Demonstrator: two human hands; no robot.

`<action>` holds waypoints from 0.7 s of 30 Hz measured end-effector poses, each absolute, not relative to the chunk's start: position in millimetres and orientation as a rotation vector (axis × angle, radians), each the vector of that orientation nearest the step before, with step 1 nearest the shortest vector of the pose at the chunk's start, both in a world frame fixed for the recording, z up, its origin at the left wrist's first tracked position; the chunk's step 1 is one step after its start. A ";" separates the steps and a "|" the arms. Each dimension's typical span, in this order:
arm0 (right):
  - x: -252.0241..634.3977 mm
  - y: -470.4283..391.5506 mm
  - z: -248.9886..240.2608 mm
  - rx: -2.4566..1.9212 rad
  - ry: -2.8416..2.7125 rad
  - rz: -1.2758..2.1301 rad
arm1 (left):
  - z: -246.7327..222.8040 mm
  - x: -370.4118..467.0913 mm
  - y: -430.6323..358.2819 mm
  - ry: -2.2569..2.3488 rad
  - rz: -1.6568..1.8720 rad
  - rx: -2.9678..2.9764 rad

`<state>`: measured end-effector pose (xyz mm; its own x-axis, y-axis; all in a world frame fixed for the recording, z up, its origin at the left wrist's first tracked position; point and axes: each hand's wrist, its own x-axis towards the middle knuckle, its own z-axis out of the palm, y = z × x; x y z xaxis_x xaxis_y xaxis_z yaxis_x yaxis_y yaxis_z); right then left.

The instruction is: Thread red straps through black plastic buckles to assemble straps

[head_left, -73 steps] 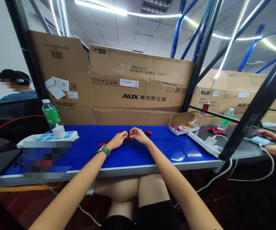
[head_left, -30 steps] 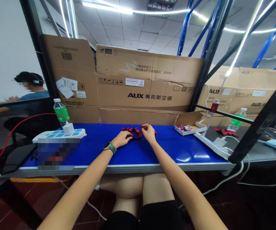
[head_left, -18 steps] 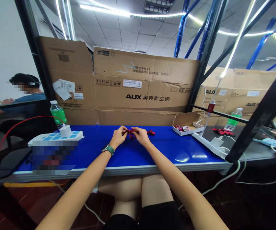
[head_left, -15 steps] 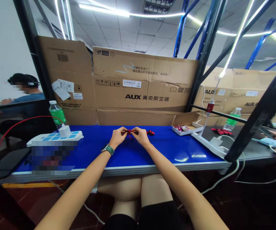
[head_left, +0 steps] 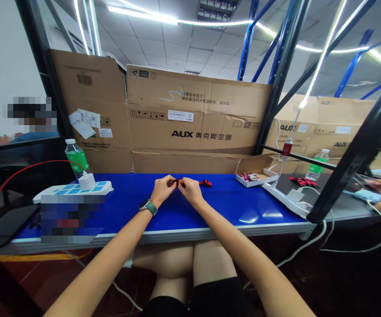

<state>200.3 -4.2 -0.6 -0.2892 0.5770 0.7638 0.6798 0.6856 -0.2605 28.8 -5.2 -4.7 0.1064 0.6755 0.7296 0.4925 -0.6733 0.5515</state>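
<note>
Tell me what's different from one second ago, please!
The right hand has moved left, right up to the left hand. Before, they were farther apart; now both pinch the red-and-black strap, fingertips together. The left hand has gone a little forward too. The power strips and the small open box stayed put.

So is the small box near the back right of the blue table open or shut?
Open: the small box has its lid raised at the back, and small pink and white items show inside.
</note>
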 end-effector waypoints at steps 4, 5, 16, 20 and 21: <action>202.1 -3.7 -0.6 -0.954 -2.010 -0.146 | -4.4 27.5 -5.5 1.200 1.622 2.186; 202.6 -3.6 -0.5 -0.951 -2.029 -0.137 | -4.5 26.4 -5.2 1.193 1.601 2.212; 199.2 -1.8 -2.6 -1.075 -1.989 0.037 | -4.7 23.5 -2.7 1.196 1.380 2.559; 202.6 2.8 -6.5 -1.006 -1.896 0.165 | -4.1 25.9 -2.6 1.196 1.425 2.563; 204.0 3.1 -6.8 -0.975 -1.898 0.179 | -3.5 26.5 -3.5 1.189 1.436 2.554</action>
<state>204.0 3.1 -6.8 -0.2210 0.6921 0.6871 0.5512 0.6699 -0.4974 26.5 -3.5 -3.5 0.3048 0.5979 0.7413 0.6166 -0.7171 0.3248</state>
